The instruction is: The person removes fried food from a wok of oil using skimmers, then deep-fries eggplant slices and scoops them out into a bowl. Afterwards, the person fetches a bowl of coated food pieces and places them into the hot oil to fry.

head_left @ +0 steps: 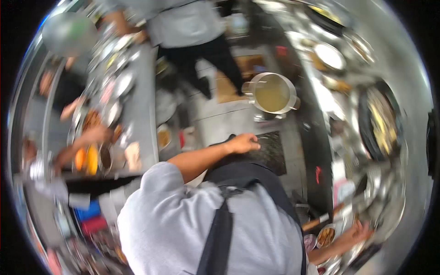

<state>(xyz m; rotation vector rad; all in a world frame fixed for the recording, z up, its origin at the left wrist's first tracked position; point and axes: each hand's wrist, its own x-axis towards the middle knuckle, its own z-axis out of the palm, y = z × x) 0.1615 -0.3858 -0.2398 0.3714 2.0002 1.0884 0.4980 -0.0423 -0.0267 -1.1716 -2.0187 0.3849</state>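
My left hand [245, 143] hangs in front of my body over the floor, its fingers loosely bent and apart, nothing visible in it. Beyond it stands a large metal pot [273, 93] with yellowish liquid inside. At the lower right my right hand [359, 233] reaches over the stove side with its fingers spread. It is close to metal cookware [376, 220], and blur hides whether it touches it. A bowl of brown food pieces [326, 235] lies beside my right forearm. A wooden handle [316, 222] sticks out near that bowl.
A co-worker in a grey shirt [185, 25] stands ahead in the aisle. On the right is a large wok [379, 121] with pale yellow food, and a white bowl [330, 56]. Other people's hands [96, 135] work over plates and trays along the left metal counter [145, 101].
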